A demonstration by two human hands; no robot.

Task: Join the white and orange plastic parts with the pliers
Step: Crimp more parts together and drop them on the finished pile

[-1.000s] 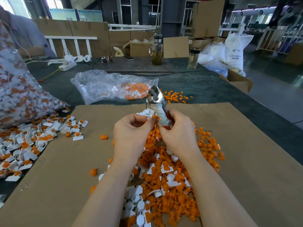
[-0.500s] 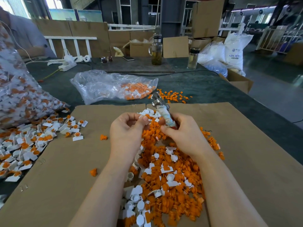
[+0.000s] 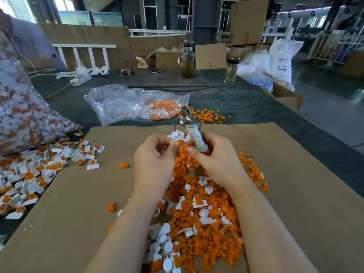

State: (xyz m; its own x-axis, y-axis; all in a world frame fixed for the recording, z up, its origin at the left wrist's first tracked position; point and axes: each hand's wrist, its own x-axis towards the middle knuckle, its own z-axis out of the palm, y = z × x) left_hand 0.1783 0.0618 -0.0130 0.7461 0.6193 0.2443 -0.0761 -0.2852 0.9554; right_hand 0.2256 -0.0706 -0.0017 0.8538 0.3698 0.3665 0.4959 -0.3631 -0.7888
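Centrally, the pliers [image 3: 190, 127], handle wrapped in tape, stand nose-up in the curled right hand [image 3: 215, 161], above the loose pile of parts [image 3: 199, 211] on the cardboard-covered desk [image 3: 295, 194]. The left hand [image 3: 155, 160], just beside, pinches something small at its fingertips, too hidden to name. Likely risk: the pinched piece slipping into the pile before the jaws reach it.

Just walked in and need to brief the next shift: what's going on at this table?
A person is assembling small plastic pieces over a cardboard sheet. The right hand grips the pliers, head pointing up and away; the left hand pinches a white part. Loose parts lie heaped beneath, joined ones at left.
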